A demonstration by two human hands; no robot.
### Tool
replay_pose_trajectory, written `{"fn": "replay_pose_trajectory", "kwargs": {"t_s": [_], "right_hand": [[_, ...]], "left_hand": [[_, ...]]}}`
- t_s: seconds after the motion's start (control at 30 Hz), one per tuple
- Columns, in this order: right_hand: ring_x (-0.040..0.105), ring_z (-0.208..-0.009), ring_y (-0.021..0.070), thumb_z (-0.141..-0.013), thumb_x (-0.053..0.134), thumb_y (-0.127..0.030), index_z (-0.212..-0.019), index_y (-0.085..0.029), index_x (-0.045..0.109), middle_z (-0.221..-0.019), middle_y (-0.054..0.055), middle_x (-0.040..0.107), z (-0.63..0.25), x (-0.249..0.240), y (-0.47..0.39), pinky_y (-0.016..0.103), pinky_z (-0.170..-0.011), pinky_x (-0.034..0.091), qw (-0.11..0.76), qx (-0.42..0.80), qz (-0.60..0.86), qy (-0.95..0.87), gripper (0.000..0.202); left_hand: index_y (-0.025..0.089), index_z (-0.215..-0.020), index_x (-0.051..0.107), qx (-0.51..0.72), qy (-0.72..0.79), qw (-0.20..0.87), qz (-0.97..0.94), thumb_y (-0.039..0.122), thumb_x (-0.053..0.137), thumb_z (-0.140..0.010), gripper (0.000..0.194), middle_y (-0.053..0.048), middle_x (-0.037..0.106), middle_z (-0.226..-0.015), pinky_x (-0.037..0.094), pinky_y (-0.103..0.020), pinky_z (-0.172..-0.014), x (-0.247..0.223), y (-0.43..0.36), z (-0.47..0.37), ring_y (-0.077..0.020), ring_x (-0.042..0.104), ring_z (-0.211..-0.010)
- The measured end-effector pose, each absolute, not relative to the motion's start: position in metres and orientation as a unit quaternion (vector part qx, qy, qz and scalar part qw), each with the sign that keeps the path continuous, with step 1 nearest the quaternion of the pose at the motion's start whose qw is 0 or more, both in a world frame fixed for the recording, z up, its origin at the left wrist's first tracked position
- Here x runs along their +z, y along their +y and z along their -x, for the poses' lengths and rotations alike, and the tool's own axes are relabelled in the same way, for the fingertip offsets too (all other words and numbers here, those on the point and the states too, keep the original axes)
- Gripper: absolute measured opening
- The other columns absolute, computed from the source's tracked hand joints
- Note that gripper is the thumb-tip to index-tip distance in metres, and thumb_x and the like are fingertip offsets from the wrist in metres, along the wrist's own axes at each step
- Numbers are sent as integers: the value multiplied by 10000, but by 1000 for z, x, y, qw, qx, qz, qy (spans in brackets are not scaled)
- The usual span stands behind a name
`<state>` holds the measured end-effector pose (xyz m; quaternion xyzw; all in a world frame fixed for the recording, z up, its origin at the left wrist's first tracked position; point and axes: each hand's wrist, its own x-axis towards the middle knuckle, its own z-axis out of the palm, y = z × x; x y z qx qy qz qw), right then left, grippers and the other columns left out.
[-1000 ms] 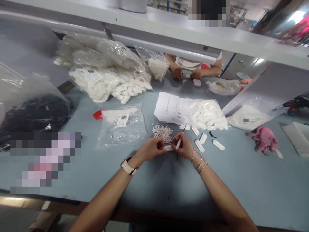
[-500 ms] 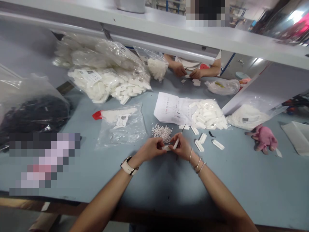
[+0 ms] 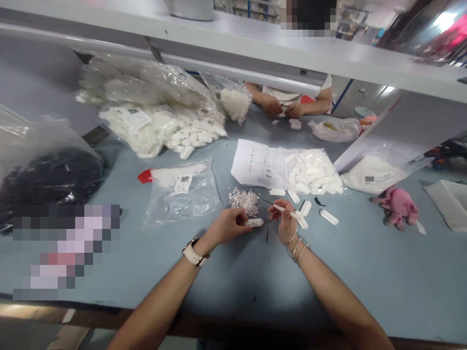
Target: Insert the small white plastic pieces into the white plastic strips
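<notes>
My left hand (image 3: 230,225) pinches one end of a small white plastic piece (image 3: 254,222) with a row of marks on it. To its right, my right hand (image 3: 284,218) holds a thin white-handled tool (image 3: 288,211), its dark tip pointing left over the small white parts. That pile of small white parts (image 3: 243,201) lies just beyond my left fingers. A thin dark tool (image 3: 267,233) rests on the table between my hands. Several white pieces, one of them here (image 3: 329,217), lie right of my right hand.
A printed sheet (image 3: 251,163) and a bag of white pieces (image 3: 315,171) lie ahead. Left are a flat clear bag (image 3: 184,194) and larger filled bags (image 3: 156,126). A pink plush toy (image 3: 399,206) sits right. Across the table, another person's hands (image 3: 282,108) work beneath the shelf (image 3: 233,41).
My right hand has moved right, away from the white piece, and its tool now points left instead of up and to the right. My left hand still holds the piece, now more exposed.
</notes>
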<state>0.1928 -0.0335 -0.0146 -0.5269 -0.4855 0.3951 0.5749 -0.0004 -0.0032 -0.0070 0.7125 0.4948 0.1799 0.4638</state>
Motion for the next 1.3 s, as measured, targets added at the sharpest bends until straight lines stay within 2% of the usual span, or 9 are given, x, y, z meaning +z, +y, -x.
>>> {"fn": "replay_pose_trajectory", "kwargs": {"t_s": [0.07,0.13,0.23,0.37,0.43,0.57,0.73,0.97,1.3], "right_hand": [[523,-521,148,-775,341,-757,-831,-216,511,-632,16,574,-194,-14,-32,289,-472,415,574,383,544,-478,569],[499,-503,145,-747,484,-699,-777,-216,516,-577,-2,533,-194,-13,-30,285,-462,407,568,374,573,-457,485],[498,-503,142,-684,634,-603,-796,-215,520,-577,-16,529,-194,-11,-28,288,-477,424,562,363,602,-436,419],[545,-542,153,-764,531,-614,-881,-213,537,-667,16,594,-193,-13,-29,303,-508,460,564,367,590,-447,417],[547,-539,155,-807,464,-622,-842,-213,535,-680,27,604,-193,-16,-32,309,-508,459,562,359,578,-471,417],[490,-464,159,-874,337,-607,-708,-222,515,-552,9,533,-197,-20,-39,311,-458,410,541,301,563,-548,455],[483,-419,147,-909,327,-514,-706,-213,536,-504,3,532,-200,-22,-42,290,-440,393,482,243,570,-619,420],[521,-450,132,-942,285,-454,-713,-201,529,-511,-7,557,-197,-24,-39,258,-478,408,474,150,539,-680,419],[514,-441,130,-958,265,-440,-725,-194,550,-502,-8,554,-197,-22,-39,251,-484,411,454,131,537,-699,443]], "left_hand": [[174,-662,530,182,497,465,-710,407,692,-629,286,46,520,-564,333,-222,-503,-7,-3,0,-108,449,-542],[174,-654,528,184,497,469,-706,405,689,-631,283,44,522,-562,337,-225,-507,-7,-4,0,-109,449,-541],[175,-656,529,189,499,472,-702,409,683,-634,281,40,528,-571,342,-228,-511,-5,-5,-2,-112,454,-548],[177,-659,532,197,507,466,-698,403,673,-633,268,39,529,-572,342,-228,-514,-5,-5,-3,-116,458,-549],[176,-662,534,208,510,457,-698,388,669,-634,252,35,537,-583,348,-228,-520,-7,-5,-3,-118,465,-556],[176,-661,536,220,508,448,-702,376,665,-643,239,29,552,-600,358,-229,-528,-9,-5,-3,-122,482,-570],[177,-668,550,215,507,456,-699,367,661,-645,221,27,568,-603,361,-228,-520,-7,-5,-3,-127,499,-570],[177,-665,545,223,509,455,-696,377,654,-644,229,30,559,-597,366,-226,-526,-9,-5,-3,-123,491,-569],[171,-659,548,224,508,452,-698,373,654,-645,229,35,552,-587,349,-217,-513,-8,-5,-4,-112,476,-556]]}}
